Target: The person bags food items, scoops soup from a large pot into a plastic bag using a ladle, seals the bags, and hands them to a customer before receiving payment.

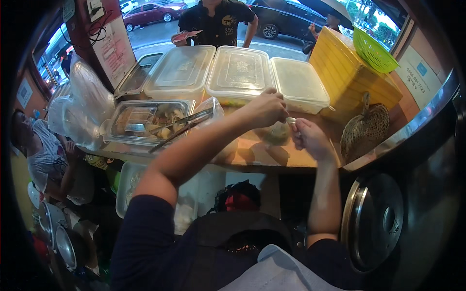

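Observation:
A small knotted or gathered clear plastic bag with greenish contents is low between my hands, over the wooden counter. My right hand is closed around the bag's pale, bunched neck. Just to the left and above, my left hand has curled fingers close to that neck; whether they pinch anything is too small to tell. Metal tongs lie across a clear lidded container of food, beside my left forearm.
Lidded plastic tubs line the counter's far side. A yellow box bears a green basket; a woven fan leans nearby. Plastic bags stand left. A large round metal lid is lower right. People stand across the counter and at left.

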`<state>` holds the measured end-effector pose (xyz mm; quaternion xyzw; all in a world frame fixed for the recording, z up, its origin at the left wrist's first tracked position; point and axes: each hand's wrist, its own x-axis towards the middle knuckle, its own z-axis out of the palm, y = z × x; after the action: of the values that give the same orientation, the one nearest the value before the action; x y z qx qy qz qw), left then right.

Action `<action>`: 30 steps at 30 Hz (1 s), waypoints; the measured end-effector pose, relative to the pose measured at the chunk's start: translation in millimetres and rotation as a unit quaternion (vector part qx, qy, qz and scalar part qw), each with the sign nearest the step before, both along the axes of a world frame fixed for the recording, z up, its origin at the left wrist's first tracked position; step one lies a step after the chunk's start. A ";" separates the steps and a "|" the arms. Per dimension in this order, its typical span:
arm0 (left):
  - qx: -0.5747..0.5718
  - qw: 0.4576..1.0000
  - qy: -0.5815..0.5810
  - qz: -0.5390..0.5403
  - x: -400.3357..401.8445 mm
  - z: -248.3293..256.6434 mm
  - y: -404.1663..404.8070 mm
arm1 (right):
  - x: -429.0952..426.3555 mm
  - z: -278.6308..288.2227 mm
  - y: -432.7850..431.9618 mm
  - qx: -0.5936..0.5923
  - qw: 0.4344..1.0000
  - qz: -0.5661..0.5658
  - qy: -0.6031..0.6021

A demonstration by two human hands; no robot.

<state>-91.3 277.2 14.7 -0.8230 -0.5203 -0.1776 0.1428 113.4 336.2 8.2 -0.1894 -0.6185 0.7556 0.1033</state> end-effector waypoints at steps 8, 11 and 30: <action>0.185 0.959 -0.007 -0.214 76.3 123.3 -50.3 | -42.6 13.7 -120.3 -0.459 0.557 0.350 0.596; 0.212 0.941 -0.067 -0.254 92.5 142.0 -57.0 | -56.0 41.3 -93.4 -0.318 0.564 0.498 0.576; -0.002 0.894 -0.370 0.252 20.9 -38.3 -51.8 | -39.7 -23.1 -26.0 0.499 0.823 -0.256 0.089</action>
<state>-70.4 225.4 -23.6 -0.5395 -0.7259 -0.4261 -0.0217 73.7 310.2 -15.0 -0.1958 -0.8284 0.3037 0.4280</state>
